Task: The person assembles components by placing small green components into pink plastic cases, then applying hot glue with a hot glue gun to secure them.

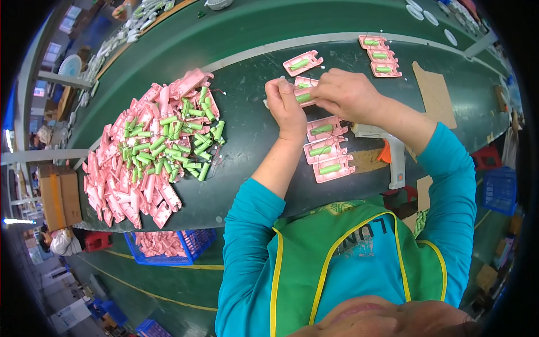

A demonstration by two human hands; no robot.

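Note:
Both hands meet over the middle of the dark green bench. My left hand (287, 106) is closed round the left side of a pink plastic shell (312, 103) with a green cylindrical battery (304, 98) lying in it. On the shell's other side my right hand (347, 94) has its fingers bent in and pinching the edge; the fingertips are partly hidden. Another pink shell with a battery shows just behind. Close by, nearer my body, is a column of pink shells (328, 168) with batteries inside. A single filled shell (296, 66) lies beyond my hands.
A big heap of pink shells (120, 185) and loose green wired batteries (160, 147) covers the left. A white glue gun (397, 168) with an orange trigger lies beneath my right forearm. Cardboard (437, 95) and more filled shells (386, 69) are far right. A blue basket (196, 247) stands below.

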